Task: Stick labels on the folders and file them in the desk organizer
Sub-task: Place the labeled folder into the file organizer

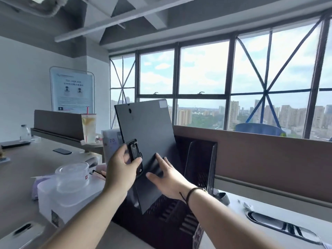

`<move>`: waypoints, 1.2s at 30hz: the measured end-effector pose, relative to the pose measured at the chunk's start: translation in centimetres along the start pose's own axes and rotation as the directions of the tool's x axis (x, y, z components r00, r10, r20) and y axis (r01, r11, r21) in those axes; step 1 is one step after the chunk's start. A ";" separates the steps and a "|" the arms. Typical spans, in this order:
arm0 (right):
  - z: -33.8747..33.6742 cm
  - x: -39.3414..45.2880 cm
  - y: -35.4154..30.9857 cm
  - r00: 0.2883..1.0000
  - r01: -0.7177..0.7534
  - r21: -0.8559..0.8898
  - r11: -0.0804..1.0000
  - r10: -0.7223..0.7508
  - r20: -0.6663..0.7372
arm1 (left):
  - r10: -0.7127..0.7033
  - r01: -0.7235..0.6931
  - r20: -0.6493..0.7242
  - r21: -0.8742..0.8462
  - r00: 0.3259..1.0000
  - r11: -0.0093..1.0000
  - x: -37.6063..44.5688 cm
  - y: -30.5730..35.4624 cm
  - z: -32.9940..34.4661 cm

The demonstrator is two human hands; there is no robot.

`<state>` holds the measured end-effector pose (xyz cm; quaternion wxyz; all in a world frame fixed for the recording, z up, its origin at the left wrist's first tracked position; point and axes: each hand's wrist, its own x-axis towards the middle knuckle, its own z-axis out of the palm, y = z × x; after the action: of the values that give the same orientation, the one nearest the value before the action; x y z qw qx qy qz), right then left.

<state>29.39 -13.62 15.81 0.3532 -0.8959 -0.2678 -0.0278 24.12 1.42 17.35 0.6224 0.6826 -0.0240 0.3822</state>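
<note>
Left fingers: curled round the black clip mechanism on the near left edge of the dark grey flat plastic folder, thumb pinching it from the front.
Left hand: carries the folder's weight, tilted with its top leaning left and far.
Right fingers: straight and spread, pressing flat on the folder's lower face; no curl round any edge.
Right hand: steadies and steers; a dark cord bracelet sits on the wrist.
Folder position: held up over the black perforated-metal desk organizer, its lowest corner dipping into a near left slot, most of it above the rim.
Label: a small pale square sticker sits at the folder's far top right corner, so labelling of this one looks done.
Progress: filing of this folder is under way, not finished. Whether other folders remain I cannot tell; a pale translucent one shows just left, behind the held folder.
Edges: the organizer's upright dividers stand just right of the folder; the corner must pass between them without catching.
Open room: the brown partition panel closes the far side; a clear plastic lidded container sits on the tabletop near left, so free movement is mainly upward and toward the person.
</note>
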 end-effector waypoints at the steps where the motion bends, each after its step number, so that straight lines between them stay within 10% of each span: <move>1: 0.2 0.2 0.6 1.000 -0.012 0.004 1.000 0.012 0.000 | 0.011 -0.011 0.002 0.008 1.000 1.000 0.1 -0.5 0.5; 29: 2.1 0.9 4.0 0.987 -0.007 0.034 0.999 0.012 -0.158 | 0.114 -0.113 -0.013 0.068 0.993 0.991 0.5 -2.5 3.8; 36: 3.0 -0.8 4.7 0.987 -0.142 -0.086 0.986 0.148 0.066 | -0.043 0.040 0.007 0.200 0.999 0.979 -2.2 -6.4 2.9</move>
<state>30.64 -14.84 10.47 0.3076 -0.9271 -0.2131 0.0196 27.23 -0.58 11.05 0.5584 0.7441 0.0252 0.3658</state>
